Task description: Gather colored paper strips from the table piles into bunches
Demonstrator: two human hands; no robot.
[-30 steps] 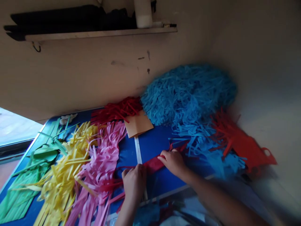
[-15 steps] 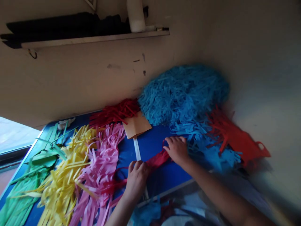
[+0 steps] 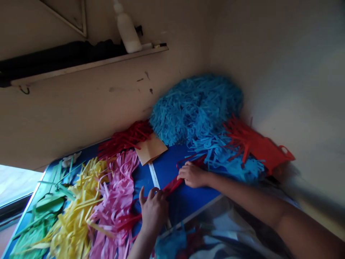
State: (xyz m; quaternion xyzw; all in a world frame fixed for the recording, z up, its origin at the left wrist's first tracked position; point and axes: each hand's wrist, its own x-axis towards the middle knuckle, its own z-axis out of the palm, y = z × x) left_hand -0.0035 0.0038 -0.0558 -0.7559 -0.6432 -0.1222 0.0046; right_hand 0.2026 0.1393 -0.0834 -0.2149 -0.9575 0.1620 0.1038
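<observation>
A narrow red strip (image 3: 172, 185) of thin, cloth-like or papery material stretches between my two hands, low over the blue table (image 3: 194, 199). My right hand (image 3: 193, 175) is closed on its far part, near the blue shreds. My left hand (image 3: 155, 210) is closed on the nearer part, with one finger raised. Beyond my left hand, loose red ends trail onto the pink fringe (image 3: 121, 183). More red strands spread past my right hand. The exact grip of the left fingertips is hidden behind the hand.
Yellow fringe (image 3: 72, 212) and green fringe (image 3: 40, 219) lie at the left. A brown folded card (image 3: 151, 148) and dark red shreds (image 3: 125, 138) sit at the back. A large blue shredded heap (image 3: 196, 108) and a red fringed piece (image 3: 264, 149) stand against the wall, under a shelf (image 3: 88, 65).
My right hand has drawn back a little along the red strip and its fingers have closed more. A finger of my left hand has lifted. The head view has turned and tilted.
</observation>
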